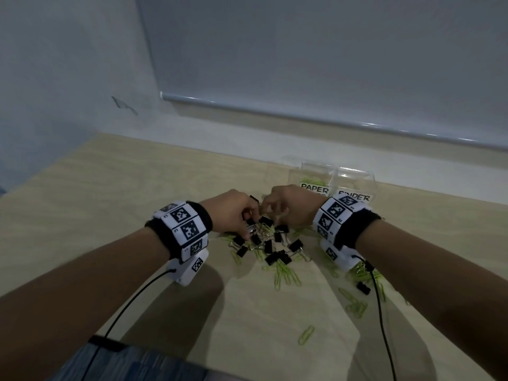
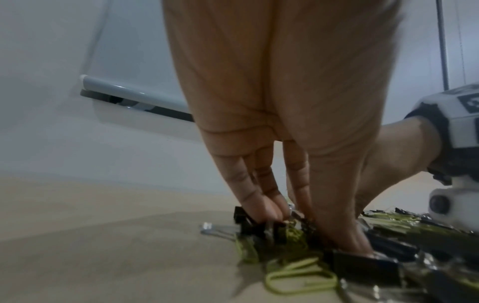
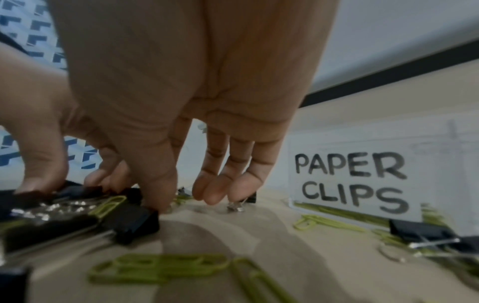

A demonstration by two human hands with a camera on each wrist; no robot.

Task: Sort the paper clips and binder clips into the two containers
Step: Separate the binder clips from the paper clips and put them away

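Black binder clips (image 1: 277,237) and green paper clips (image 1: 283,270) lie mixed in a pile on the wooden table (image 1: 110,188). Both hands reach down into its far end. My left hand (image 1: 248,224) pinches a black binder clip (image 3: 75,189) between thumb and fingers. My right hand (image 3: 166,203) points down, thumb and forefinger tips meeting at the table beside another binder clip (image 3: 134,221); what lies between them is hidden. Its other fingers (image 3: 220,190) hang loosely. Behind the hands stand two clear containers, one labelled PAPER CLIPS (image 1: 308,171) with green clips inside, one labelled BINDER (image 1: 354,180).
A stray binder clip (image 1: 363,287) and more paper clips (image 1: 356,306) lie under my right forearm, and a lone paper clip (image 1: 306,335) sits nearer me. Wrist-camera cables trail over the table. A wall with a blind's rail (image 1: 302,116) stands behind the containers.
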